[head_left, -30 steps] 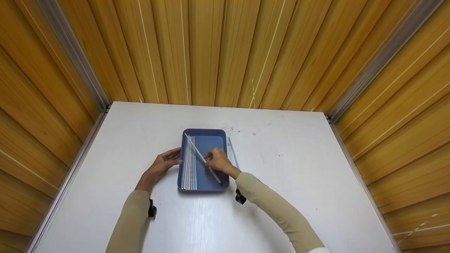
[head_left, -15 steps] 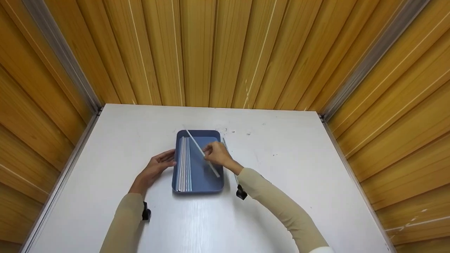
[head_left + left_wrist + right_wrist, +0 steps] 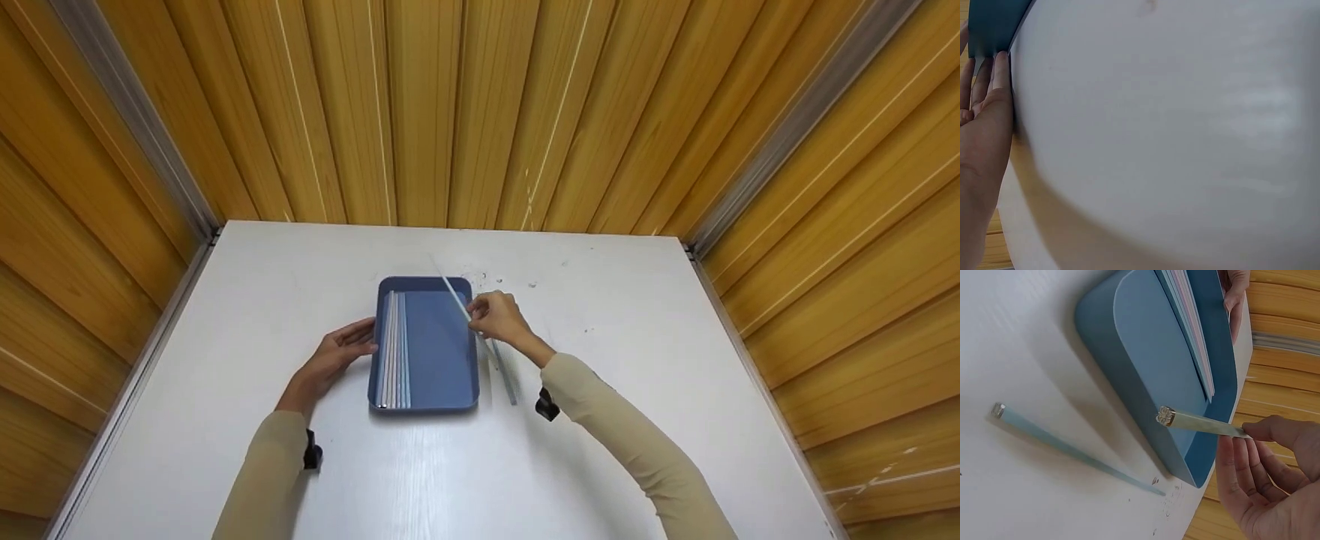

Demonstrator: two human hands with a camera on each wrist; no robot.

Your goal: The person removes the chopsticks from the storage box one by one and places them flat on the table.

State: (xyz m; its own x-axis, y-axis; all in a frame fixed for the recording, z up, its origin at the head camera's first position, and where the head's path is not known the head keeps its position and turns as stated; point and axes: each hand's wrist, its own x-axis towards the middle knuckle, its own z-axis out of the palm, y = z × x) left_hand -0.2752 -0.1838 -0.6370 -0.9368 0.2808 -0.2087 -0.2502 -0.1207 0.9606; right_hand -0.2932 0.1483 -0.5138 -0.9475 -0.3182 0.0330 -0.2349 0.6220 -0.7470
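A blue tray (image 3: 439,352) is sitting at the centre of the white tabletop (image 3: 637,360), with its long sides running from 12 to 6 o'clock. A row of pale sticks (image 3: 395,349) is lying side by side along the tray's 9 o'clock wall, all pointing from 12 to 6 o'clock.

The right hand (image 3: 499,316) is hovering just off the tray's 3 o'clock rim, toward its far corner. Its grip is pinching a thin pale-green stick (image 3: 452,291) between thumb and fingertips, the other fingers loosely curled. The stick is slanting from the hand toward 11 o'clock, crossing above the tray's far right corner, clear of the tabletop. The right wrist view is showing the stick's (image 3: 1202,424) capped end poised over the tray's (image 3: 1151,354) rim.

Another stick (image 3: 502,371), light blue, is lying flat on the tabletop just beside the tray's 3 o'clock side, apart from the rim and roughly parallel to it.

The left hand (image 3: 341,352) is resting on the tabletop at the tray's 9 o'clock side. Its grip is open: the fingers are lying straight, with the fingertips (image 3: 1000,62) touching the tray's outer wall and holding nothing.

Wooden panelled walls (image 3: 480,112) are enclosing the tabletop on three sides.
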